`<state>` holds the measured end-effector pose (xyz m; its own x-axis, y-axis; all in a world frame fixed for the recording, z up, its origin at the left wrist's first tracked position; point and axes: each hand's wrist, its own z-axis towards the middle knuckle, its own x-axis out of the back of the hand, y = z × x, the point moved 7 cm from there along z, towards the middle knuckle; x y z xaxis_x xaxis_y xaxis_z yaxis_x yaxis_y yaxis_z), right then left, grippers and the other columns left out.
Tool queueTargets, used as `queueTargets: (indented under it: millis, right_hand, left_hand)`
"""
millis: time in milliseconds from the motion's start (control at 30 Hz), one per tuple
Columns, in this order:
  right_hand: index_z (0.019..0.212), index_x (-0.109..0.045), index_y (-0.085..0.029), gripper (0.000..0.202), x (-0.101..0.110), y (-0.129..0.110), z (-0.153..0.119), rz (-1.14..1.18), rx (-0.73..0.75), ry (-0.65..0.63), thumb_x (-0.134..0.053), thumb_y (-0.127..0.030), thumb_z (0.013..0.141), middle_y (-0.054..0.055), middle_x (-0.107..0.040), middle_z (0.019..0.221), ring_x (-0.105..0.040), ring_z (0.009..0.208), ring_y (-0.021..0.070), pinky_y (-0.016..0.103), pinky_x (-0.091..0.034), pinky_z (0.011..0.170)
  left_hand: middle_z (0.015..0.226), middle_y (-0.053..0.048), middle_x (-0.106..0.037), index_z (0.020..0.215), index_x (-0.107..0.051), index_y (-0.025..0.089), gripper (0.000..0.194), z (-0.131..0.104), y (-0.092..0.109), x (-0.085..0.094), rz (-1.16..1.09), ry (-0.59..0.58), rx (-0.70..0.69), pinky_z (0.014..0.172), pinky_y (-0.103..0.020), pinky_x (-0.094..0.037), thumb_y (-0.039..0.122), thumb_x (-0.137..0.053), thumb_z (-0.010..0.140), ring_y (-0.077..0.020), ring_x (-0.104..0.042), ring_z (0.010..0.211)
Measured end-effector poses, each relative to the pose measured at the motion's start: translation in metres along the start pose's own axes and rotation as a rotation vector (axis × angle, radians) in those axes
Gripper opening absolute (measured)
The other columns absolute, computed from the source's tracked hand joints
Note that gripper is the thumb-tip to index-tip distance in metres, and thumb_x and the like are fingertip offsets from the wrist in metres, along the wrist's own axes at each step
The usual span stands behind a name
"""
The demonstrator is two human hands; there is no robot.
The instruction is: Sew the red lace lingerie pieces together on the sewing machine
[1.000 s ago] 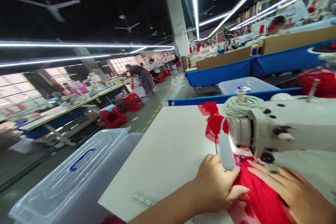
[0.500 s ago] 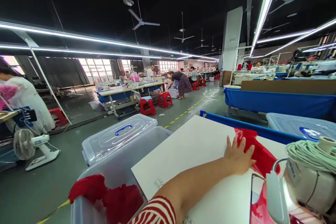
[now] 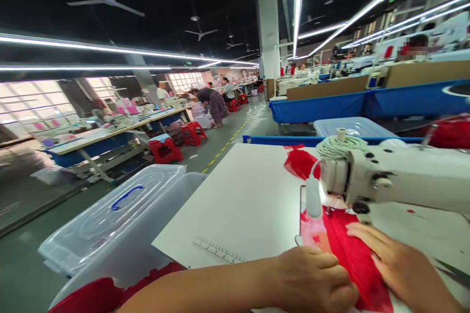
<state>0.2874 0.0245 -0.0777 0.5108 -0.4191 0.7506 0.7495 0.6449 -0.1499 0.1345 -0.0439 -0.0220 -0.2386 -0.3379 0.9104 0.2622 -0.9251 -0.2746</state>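
A white sewing machine (image 3: pixel 400 173) stands on the white tabletop (image 3: pixel 235 195), its head above a length of red sheer fabric (image 3: pixel 343 234). Paler pink cloth (image 3: pixel 312 230) lies under the left side of that fabric. My left hand (image 3: pixel 316 279) is closed at the fabric's near left edge, fingers curled in; its fingertips are partly hidden. Flat on the right side of the same fabric rests my right hand (image 3: pixel 400 264), fingers stretched toward the needle area. More red fabric (image 3: pixel 301 162) lies bunched behind the machine head.
Left of the table stands a clear plastic bin (image 3: pixel 135 239) with red fabric (image 3: pixel 95 296) in it and a lid (image 3: pixel 113 210) beside it. A ruler scale (image 3: pixel 218 250) shows on the tabletop. Red stools (image 3: pixel 165 150) and a bending person (image 3: pixel 213 102) are farther off.
The view has turned right. My left hand has left the red fabric behind the machine and come back to the near fabric, its fingers now curled. My right hand has come into view.
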Motion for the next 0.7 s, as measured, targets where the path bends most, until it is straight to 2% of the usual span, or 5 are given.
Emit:
queueTargets:
  millis: [133, 300, 400, 533, 700]
  right_hand:
    - [0.104, -0.07, -0.027, 0.054, 0.02, -0.016, 0.015, -0.07, -0.052, -0.107, -0.036, -0.005, 0.069, 0.001, -0.073, 0.112, -0.072, 0.092, 0.0188, 0.025, -0.06, 0.065]
    - [0.1, -0.07, -0.027, 0.045, 0.021, -0.02, 0.019, 0.001, -0.086, -0.174, -0.036, -0.009, 0.076, 0.002, -0.073, 0.111, -0.071, 0.093, 0.0184, 0.028, -0.059, 0.07]
    - [0.097, -0.071, -0.027, 0.041, 0.019, -0.022, 0.018, 0.039, -0.08, -0.199, -0.037, -0.012, 0.08, 0.003, -0.073, 0.111, -0.071, 0.095, 0.0194, 0.029, -0.059, 0.071]
    - [0.099, -0.07, -0.027, 0.042, 0.023, -0.028, 0.018, 0.083, -0.08, -0.238, -0.037, -0.01, 0.079, 0.003, -0.071, 0.116, -0.07, 0.097, 0.0204, 0.032, -0.059, 0.073]
    - [0.133, -0.054, -0.027, 0.063, 0.022, -0.047, 0.022, 0.269, -0.095, -0.31, -0.051, -0.014, 0.071, 0.006, -0.058, 0.138, -0.06, 0.118, 0.0244, 0.036, -0.054, 0.091]
  left_hand:
    - [0.062, 0.0, -0.047, 0.061, -0.047, 0.018, 0.022, 0.004, 0.009, -0.008, 0.11, 0.05, 0.057, 0.041, -0.027, -0.026, 0.005, -0.054, 0.078, -0.0121, -0.044, 0.049]
    - [0.08, -0.003, -0.055, 0.07, -0.051, 0.017, 0.023, 0.001, 0.007, -0.006, 0.007, 0.004, -0.026, 0.056, -0.024, -0.041, 0.009, -0.047, 0.091, -0.0119, -0.052, 0.066]
    - [0.075, -0.001, -0.054, 0.076, -0.054, 0.016, 0.026, -0.003, -0.002, -0.003, -0.064, -0.049, 0.006, 0.058, -0.025, -0.042, 0.01, -0.039, 0.096, -0.0123, -0.047, 0.062]
    - [0.071, -0.002, -0.054, 0.08, -0.056, 0.015, 0.026, -0.003, -0.02, -0.006, -0.1, -0.044, 0.18, 0.057, -0.027, -0.041, 0.007, -0.037, 0.095, -0.0145, -0.047, 0.061]
    - [0.072, 0.0, -0.054, 0.078, -0.055, 0.015, 0.021, 0.001, -0.045, -0.004, -0.229, -0.001, 0.454, 0.061, -0.022, -0.042, 0.015, -0.045, 0.096, -0.0121, -0.051, 0.067]
